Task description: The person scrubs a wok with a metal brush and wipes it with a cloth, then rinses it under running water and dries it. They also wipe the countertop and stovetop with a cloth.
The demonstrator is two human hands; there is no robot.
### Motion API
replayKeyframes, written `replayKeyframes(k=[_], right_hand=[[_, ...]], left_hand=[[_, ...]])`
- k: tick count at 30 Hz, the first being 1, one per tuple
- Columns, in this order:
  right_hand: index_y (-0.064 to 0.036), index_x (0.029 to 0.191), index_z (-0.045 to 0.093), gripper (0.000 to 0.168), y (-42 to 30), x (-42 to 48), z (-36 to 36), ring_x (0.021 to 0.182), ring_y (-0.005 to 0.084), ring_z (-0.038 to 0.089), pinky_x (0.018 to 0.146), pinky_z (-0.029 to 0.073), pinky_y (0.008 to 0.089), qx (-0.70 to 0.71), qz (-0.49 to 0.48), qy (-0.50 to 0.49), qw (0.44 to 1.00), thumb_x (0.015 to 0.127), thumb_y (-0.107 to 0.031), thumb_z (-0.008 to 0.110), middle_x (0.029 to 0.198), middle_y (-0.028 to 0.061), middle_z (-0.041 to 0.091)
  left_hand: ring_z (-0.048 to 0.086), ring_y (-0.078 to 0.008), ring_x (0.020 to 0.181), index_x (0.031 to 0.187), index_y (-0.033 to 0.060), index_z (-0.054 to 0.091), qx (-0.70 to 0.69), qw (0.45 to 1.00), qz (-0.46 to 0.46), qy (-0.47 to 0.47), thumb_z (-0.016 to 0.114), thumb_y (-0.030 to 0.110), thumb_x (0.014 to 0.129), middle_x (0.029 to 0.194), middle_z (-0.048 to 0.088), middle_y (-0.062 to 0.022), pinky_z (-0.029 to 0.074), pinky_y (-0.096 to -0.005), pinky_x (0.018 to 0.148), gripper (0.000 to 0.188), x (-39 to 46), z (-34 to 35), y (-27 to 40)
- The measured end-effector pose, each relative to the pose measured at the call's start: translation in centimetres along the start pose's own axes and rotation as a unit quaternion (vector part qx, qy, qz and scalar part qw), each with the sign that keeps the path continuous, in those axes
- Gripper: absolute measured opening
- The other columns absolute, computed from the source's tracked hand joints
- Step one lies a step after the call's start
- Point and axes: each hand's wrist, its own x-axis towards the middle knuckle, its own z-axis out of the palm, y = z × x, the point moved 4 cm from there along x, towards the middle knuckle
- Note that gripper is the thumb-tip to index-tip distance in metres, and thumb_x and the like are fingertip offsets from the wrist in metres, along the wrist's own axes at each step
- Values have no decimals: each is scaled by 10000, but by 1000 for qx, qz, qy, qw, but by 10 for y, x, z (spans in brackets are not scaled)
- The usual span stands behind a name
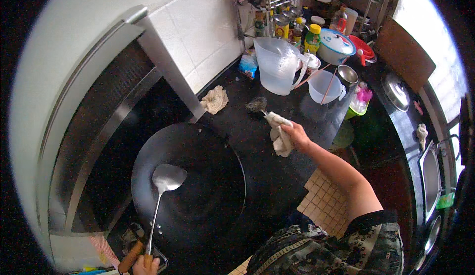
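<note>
At the bottom edge, my left hand (144, 267) grips the wooden-handled end of a metal wok spatula (169, 177). The spatula's broad blade lies over the left part of a large dark wok (211, 186). A brown wooden handle (130, 257) sits just beside this hand. Out over the black counter, my right hand (296, 135) is closed on a crumpled whitish cloth (281, 137). From the cloth sticks out a short metal shank with a dark, mesh-like head (256, 104); what utensil it is, I cannot tell for certain. The hand hides the rest of it.
A second rag (215, 99) lies by the range hood's metal edge (174, 63). Farther back stand a clear plastic jug (276, 67), a smaller measuring cup (322, 87) with chopsticks, a lidded enamel pot (336, 46) and bottles (313, 39). A sink (431, 180) is at the right.
</note>
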Motion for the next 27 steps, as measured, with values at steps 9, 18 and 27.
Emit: replayKeyframes(k=[9, 18, 27], right_hand=[[-144, 1079, 556, 355, 4, 122, 93, 994, 311, 466, 826, 402, 398, -503, -237, -55, 829, 737, -236, 586, 1054, 114, 493], [-44, 1102, 512, 361, 51, 10, 48, 1006, 278, 470, 820, 419, 386, -618, -331, -260, 665, 754, -123, 460, 1047, 134, 479], [-144, 1082, 562, 374, 36, -113, -109, 1048, 275, 484, 864, 407, 370, -558, -231, -333, 724, 715, -100, 511, 1154, 84, 495]], left_hand=[[485, -257, 817, 1005, -42, 534, -165, 978, -121, 36, 616, 216, 791, 945, 551, -164, 419, -422, 740, 345, 1, 28, 38], [495, -342, 952, 1036, -32, 499, 165, 905, 205, 333, 517, 207, 874, 1058, 518, -208, 412, -459, 818, 289, -15, -3, 157], [562, -306, 731, 862, 59, 568, 129, 846, 411, 313, 565, 105, 801, 883, 607, -128, 470, -423, 699, 76, -37, 69, 253]])
